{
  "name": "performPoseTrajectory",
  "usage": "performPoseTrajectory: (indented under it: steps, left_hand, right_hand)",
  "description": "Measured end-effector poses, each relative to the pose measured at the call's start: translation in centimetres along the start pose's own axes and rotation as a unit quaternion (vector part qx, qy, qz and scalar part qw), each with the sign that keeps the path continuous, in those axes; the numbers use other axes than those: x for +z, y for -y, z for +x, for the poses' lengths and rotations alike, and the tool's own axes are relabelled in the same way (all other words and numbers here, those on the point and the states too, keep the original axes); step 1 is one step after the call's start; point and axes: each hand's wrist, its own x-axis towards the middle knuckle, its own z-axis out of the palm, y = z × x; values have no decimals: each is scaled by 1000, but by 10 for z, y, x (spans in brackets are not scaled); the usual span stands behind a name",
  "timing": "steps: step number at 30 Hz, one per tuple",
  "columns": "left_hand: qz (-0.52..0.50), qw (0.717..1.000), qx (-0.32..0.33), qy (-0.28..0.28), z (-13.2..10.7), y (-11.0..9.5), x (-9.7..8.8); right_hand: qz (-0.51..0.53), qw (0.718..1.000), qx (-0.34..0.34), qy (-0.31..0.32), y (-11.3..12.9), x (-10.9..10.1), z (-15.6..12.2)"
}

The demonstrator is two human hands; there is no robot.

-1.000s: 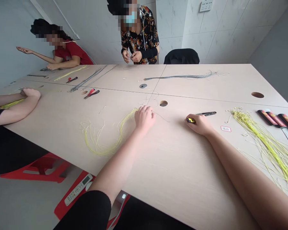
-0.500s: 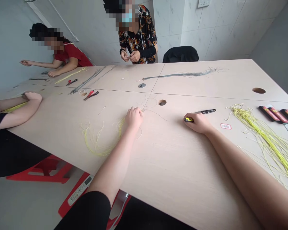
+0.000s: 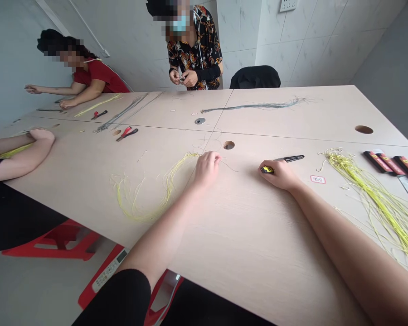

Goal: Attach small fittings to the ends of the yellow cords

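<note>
My left hand [image 3: 207, 170] is just right of the knotted end of a small bundle of yellow cords [image 3: 170, 181], its fingers closed in a pinch; what they hold is too small to make out. A thin dark thread [image 3: 229, 165] lies by those fingertips. My right hand [image 3: 280, 174] rests on the table, closed around a small yellow-and-black tool [image 3: 267, 170], most of it hidden in the palm. Just behind that hand lies a slim black object [image 3: 294, 158]. To its right are a small red-edged label [image 3: 318, 179] and a larger bundle of yellow cords [image 3: 370, 194].
Several black-and-red packs [image 3: 377, 161] lie at the right edge. Red-and-black pliers [image 3: 126, 133], a round table hole [image 3: 229, 145] and a grey cord bundle [image 3: 251, 107] are farther back. A co-worker's arms [image 3: 30, 154] rest at left; two people [image 3: 193, 50] work opposite.
My left hand has moved right, away from the knotted end of the small yellow bundle, which now shows uncovered. My right hand keeps its place and its hold.
</note>
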Motion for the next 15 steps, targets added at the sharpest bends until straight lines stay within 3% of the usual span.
performPoseTrajectory:
  steps: [6, 10, 15]
  left_hand:
    - [-120, 973, 197, -20, -11, -31, 15]
    - [-136, 962, 232, -50, -11, -30, 17]
    - [-146, 951, 267, -57, -12, -31, 18]
  right_hand:
    - [106, 990, 6, -91, 5, -2, -3]
    - [161, 982, -2, -95, 14, 1, -5]
    - [187, 981, -34, -31, 30, 12, -7]
